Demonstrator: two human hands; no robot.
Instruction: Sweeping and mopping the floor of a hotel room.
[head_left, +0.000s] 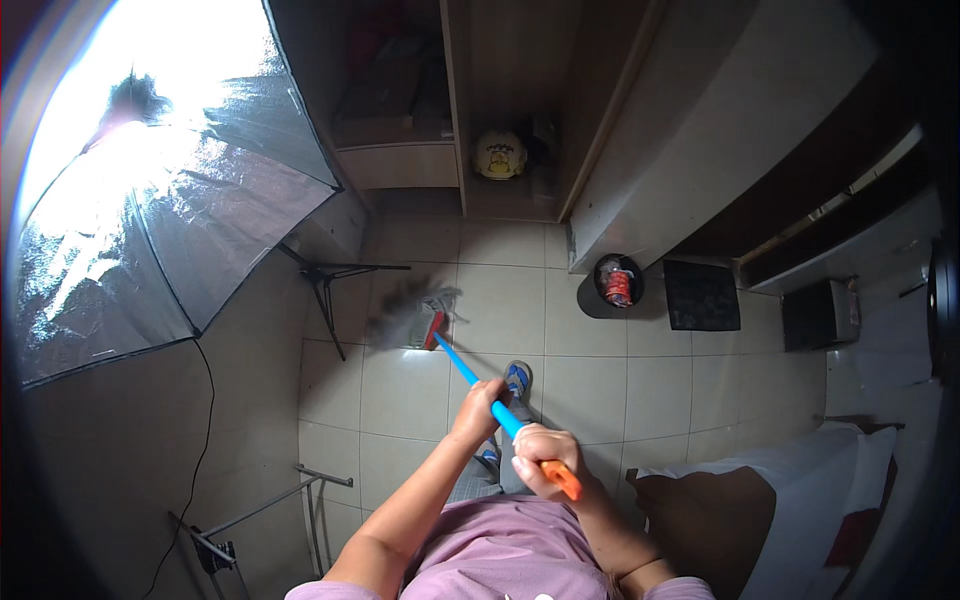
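Observation:
A long blue broom handle (461, 364) with an orange end runs from near my body down to the floor. My left hand (481, 411) is closed around its middle, lower down the handle. My right hand (546, 456) grips it near the orange end cap (562, 480). At the far end, a broom head (429, 322) with a red strip and greyish bristles rests on the tiled floor (501, 311), with a dark shadow spreading around it. My shoes show under the handle.
Left of the broom head stand the black tripod legs (319, 277) of a reflective umbrella light (225, 202). A black waste bin (596, 300), a dark mat (701, 295) and a black box (814, 315) are at right. Open wooden shelving (397, 166) is ahead; a metal frame (262, 510) is lower left.

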